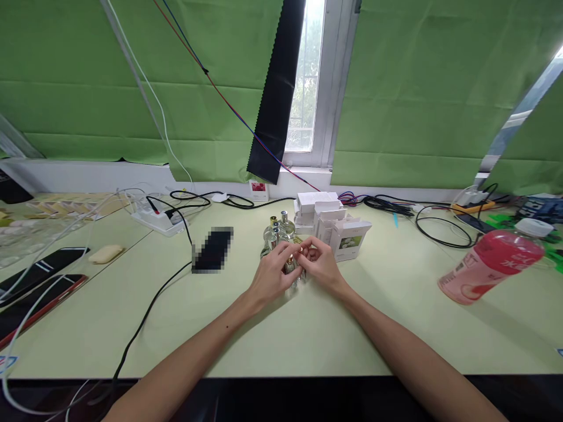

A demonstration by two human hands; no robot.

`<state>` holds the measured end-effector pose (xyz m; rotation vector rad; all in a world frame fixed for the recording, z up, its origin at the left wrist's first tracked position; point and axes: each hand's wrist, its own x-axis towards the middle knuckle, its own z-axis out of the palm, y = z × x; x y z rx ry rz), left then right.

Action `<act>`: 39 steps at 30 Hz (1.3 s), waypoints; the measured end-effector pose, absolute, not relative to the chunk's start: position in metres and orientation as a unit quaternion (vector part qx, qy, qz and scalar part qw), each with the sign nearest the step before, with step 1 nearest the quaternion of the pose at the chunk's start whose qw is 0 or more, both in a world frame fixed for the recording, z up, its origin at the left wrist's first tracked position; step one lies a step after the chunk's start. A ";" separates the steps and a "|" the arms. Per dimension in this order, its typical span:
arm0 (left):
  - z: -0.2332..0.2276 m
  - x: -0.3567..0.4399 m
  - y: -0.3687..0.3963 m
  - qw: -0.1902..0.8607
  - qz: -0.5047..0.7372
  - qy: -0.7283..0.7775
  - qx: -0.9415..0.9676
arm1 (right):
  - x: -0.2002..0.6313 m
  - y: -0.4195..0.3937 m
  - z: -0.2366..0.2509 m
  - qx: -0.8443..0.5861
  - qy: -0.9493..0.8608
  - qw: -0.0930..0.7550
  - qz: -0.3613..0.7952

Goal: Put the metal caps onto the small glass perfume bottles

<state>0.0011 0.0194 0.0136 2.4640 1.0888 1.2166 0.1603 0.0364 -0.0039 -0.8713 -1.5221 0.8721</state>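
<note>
Hands meet over a small glass bottle (294, 268) at mid-table: the left hand (273, 274) clasps its body while the right hand (320, 262) pinches its gold cap (301, 249). More bottles (277, 231) stand just behind, white cartons (334, 225) beside them. A pink drink bottle (492, 261) tilts far right on the pale green table (132, 281).

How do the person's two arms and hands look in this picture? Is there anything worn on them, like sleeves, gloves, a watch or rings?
Both forearms are bare as far as the frame shows: no sleeves come into view. The left hand and the right hand wear no gloves. No watch or bracelet shows on either wrist. The fingers are slim. Whether there is a ring is too small to tell.
</note>
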 end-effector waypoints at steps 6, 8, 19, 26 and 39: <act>0.014 0.001 0.019 0.093 0.411 0.366 0.830 | 0.160 0.036 -0.003 -0.370 -0.644 0.557 0.371; 0.014 0.001 0.019 0.092 0.411 0.366 0.830 | 0.160 0.036 -0.004 -0.370 -0.645 0.557 0.370; 0.014 0.001 0.019 0.089 0.406 0.374 0.829 | 0.160 0.035 -0.003 -0.373 -0.644 0.556 0.369; 0.014 0.002 0.019 0.090 0.407 0.373 0.829 | 0.160 0.036 -0.003 -0.372 -0.645 0.555 0.371; 0.015 0.002 0.019 0.083 0.406 0.374 0.830 | 0.160 0.034 -0.001 -0.373 -0.644 0.558 0.368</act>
